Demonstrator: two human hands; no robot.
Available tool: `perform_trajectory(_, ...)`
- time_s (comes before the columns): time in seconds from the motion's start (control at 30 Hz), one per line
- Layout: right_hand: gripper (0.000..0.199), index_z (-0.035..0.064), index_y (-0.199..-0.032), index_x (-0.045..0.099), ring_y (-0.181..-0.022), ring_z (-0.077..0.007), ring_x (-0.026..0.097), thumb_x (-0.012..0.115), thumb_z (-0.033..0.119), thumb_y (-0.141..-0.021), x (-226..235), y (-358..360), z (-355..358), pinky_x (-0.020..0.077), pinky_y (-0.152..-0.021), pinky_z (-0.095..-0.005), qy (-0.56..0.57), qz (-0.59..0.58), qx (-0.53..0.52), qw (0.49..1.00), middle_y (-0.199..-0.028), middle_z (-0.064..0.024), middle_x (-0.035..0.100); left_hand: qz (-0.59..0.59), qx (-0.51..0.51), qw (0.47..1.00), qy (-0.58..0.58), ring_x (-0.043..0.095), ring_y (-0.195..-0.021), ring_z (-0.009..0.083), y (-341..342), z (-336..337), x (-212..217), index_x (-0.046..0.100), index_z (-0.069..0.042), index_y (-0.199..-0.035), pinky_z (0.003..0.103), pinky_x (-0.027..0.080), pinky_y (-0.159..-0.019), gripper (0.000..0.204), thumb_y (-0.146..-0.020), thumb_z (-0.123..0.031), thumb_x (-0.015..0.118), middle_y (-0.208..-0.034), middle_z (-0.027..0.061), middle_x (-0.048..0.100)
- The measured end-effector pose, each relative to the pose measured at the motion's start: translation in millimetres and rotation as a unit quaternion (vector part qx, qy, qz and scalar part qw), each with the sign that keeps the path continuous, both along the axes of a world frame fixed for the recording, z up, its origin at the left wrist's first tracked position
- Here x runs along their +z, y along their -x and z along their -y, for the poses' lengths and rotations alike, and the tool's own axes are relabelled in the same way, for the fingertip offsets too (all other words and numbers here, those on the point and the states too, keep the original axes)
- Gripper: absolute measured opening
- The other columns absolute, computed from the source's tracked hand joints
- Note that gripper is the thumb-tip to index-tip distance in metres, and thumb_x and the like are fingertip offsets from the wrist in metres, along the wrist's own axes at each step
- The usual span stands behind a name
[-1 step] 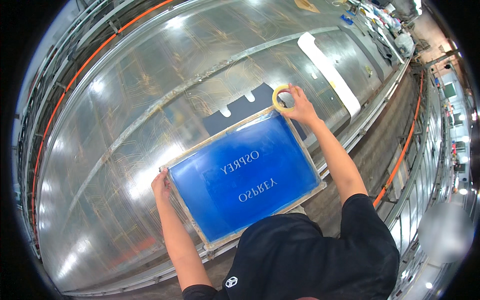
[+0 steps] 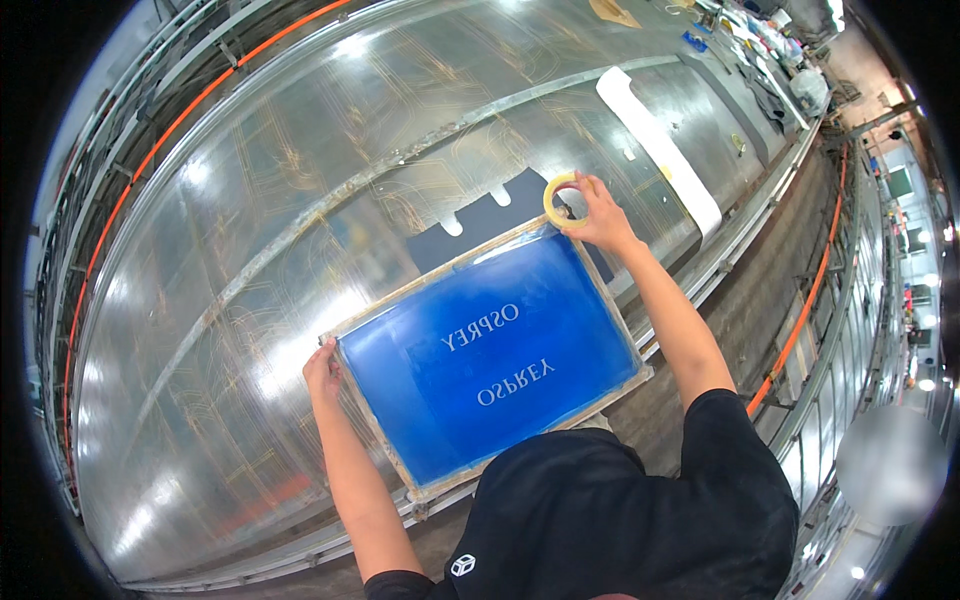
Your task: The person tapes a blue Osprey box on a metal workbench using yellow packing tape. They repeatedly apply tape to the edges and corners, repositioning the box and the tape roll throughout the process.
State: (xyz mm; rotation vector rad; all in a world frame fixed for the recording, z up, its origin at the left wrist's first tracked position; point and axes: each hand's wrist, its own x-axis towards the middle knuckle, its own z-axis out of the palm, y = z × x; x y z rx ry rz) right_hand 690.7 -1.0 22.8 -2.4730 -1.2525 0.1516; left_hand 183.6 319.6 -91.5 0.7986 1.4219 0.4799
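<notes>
1. A rectangular wooden-framed printing screen with a bright blue mesh (image 2: 490, 360) lies flat on a long, shiny metal counter (image 2: 250, 230), turned at a slant, with its near long side close to the counter's front edge, just ahead of the person's chest.
2. The blue mesh carries pale lettering in its middle; the frame's wood shows as a thin tan border all round.
3. The left hand (image 2: 322, 372) grips the frame's left corner, fingers curled together over the wooden edge.
4. The right hand (image 2: 600, 215) sits at the frame's far right corner, its fingers clamped on a small yellowish roll of adhesive tape (image 2: 562, 199), held upright just above that corner.
5. A dark navy flat sheet with notched edges (image 2: 490, 222) lies on the counter under the far side of the frame, showing beyond it.
6. A long white strip (image 2: 660, 150) lies farther along the counter to the right, well apart from the screen.
7. An orange cable or hose (image 2: 800, 320) runs along the rail on the right side of the counter, and another follows the far left edge.
8. The person wears a black short-sleeved shirt (image 2: 620, 520), seen from above at the lower edge.
</notes>
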Motion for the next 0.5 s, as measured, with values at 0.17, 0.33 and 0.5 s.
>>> perform_trajectory(0.17,0.111,0.0114,-0.154,0.024,-0.132,-0.0393,0.044,0.084,0.039,-0.065,-4.8,-9.5,5.4,0.0444,-0.104,-0.0433,0.016,-0.008,0.009,1.0,-0.148,-0.0227,0.034,-0.026,0.013,1.0,0.0,0.048,-0.055,0.01,-3.0,-1.1,-1.7,0.067,-0.01,-0.092,0.026,0.04,-0.052,0.029,-0.077,-0.027,0.086,-0.072,-0.0031,0.057)
perform_trajectory(0.33,0.113,0.0115,-0.155,0.023,-0.134,-0.0402,0.043,0.084,0.041,-0.064,-5.5,-13.0,4.1,0.0434,-0.105,-0.0435,0.036,-0.04,-0.006,0.999,-0.15,-0.0243,0.032,0.008,0.012,1.0,-0.006,0.049,-0.058,0.0094,4.2,-1.6,-7.4,0.068,-0.009,-0.095,0.026,0.041,-0.053,0.03,-0.077,-0.026,0.085,-0.075,-0.0027,0.059)
perform_trajectory(0.5,0.115,0.0136,-0.156,0.022,-0.127,-0.0365,0.049,0.087,0.035,-0.064,-16.4,-30.2,23.8,0.0468,-0.101,-0.0402,0.011,0.011,-0.025,1.0,-0.146,-0.0201,0.036,-0.012,-0.021,1.0,0.011,0.049,-0.061,0.0087,-3.3,4.7,14.6,0.068,-0.009,-0.094,0.026,0.041,-0.055,0.029,-0.077,-0.026,0.085,-0.077,-0.0029,0.061)
